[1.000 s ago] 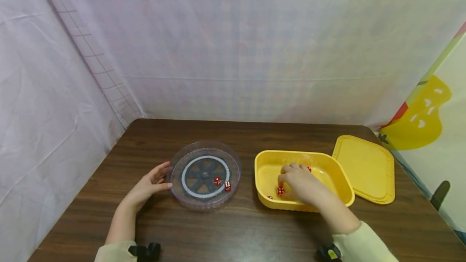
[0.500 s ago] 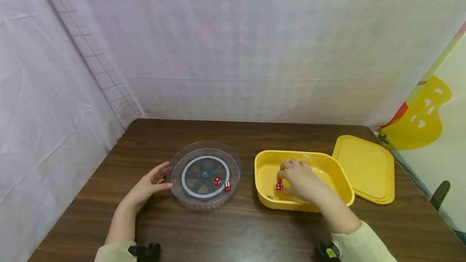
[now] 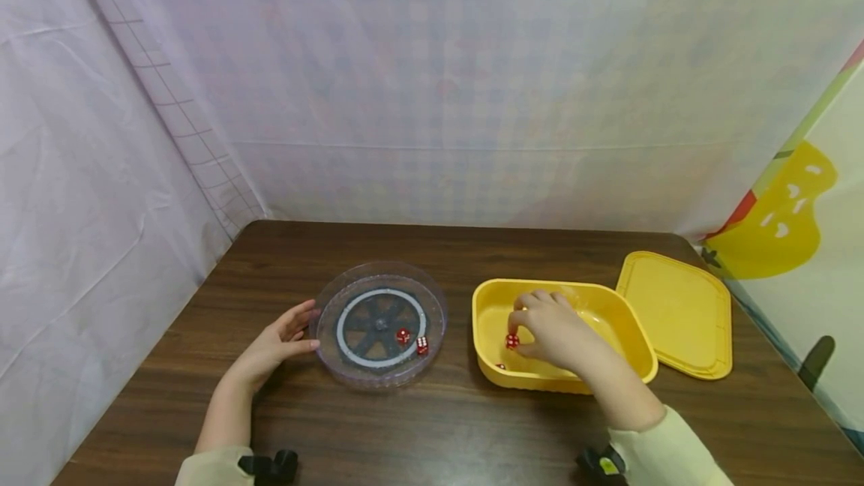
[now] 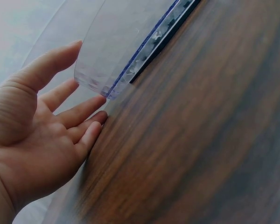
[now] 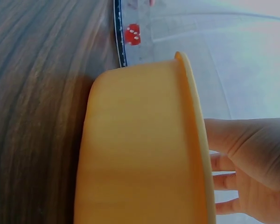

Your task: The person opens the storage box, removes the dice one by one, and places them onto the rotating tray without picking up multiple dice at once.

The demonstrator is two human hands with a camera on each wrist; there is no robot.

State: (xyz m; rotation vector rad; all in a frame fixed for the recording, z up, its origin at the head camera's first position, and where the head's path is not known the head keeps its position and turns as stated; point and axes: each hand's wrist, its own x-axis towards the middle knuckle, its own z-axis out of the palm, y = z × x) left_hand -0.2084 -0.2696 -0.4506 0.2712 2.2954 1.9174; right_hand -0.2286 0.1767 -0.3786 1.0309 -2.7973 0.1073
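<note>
With thumb and fingertips, my right hand [image 3: 555,332] pinches a red die [image 3: 512,341] inside the yellow plastic box [image 3: 560,382]. Another red die [image 3: 501,367] lies near the box's front left corner, partly cut off by the wall. In the right wrist view the box's side [image 5: 140,149] hides those fingertips. My left hand [image 3: 268,351] rests beside the round clear dish [image 3: 381,379], thumb and fingers spread loosely at its left side. From the left wrist, the fingertips [image 4: 102,99] meet or nearly meet the dish's lower edge. Two red dice [image 3: 403,336] sit in the dish.
A yellow lid [image 3: 682,313] lies flat right of the box, close against it. The dish and box stand apart on the dark wooden table [image 3: 432,426]. White cloth [image 3: 432,96] hangs behind the table's far edge.
My right hand has gripped the die and shifted it slightly left and away from me within the box. The left hand and the dish have stayed still.
</note>
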